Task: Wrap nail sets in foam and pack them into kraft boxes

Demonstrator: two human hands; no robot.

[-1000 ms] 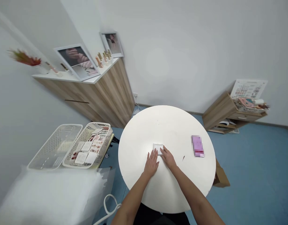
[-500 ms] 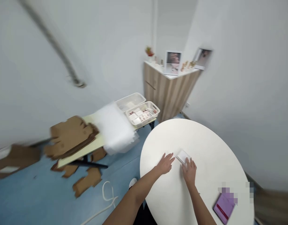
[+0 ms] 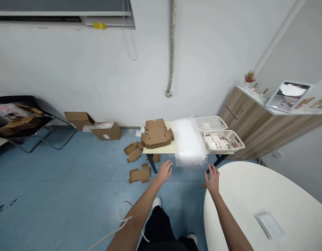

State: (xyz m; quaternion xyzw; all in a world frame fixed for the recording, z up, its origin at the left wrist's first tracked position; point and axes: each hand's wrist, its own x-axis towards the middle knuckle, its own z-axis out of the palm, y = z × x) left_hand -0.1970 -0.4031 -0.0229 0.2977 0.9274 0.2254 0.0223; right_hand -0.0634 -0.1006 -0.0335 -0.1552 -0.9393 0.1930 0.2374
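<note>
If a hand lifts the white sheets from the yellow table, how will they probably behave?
The white sheets are probably floppy, since their front end droops past the table. They look thin and translucent there, so likely light. Their uneven edge suggests they may slip apart.

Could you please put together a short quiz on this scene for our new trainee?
1. Multiple choice: what lies on the white round table?
A) A potted plant
B) A small white packet
C) A framed picture

2. True or false: the left hand and the right hand are both empty.

3. Fill in the blank: on the pale yellow tabletop, the translucent sheets lie between the stack of flattened cardboard and the two white ____.

Key: 1. B. 2. True; both hands are held apart with nothing in them. 3. Baskets.
</note>
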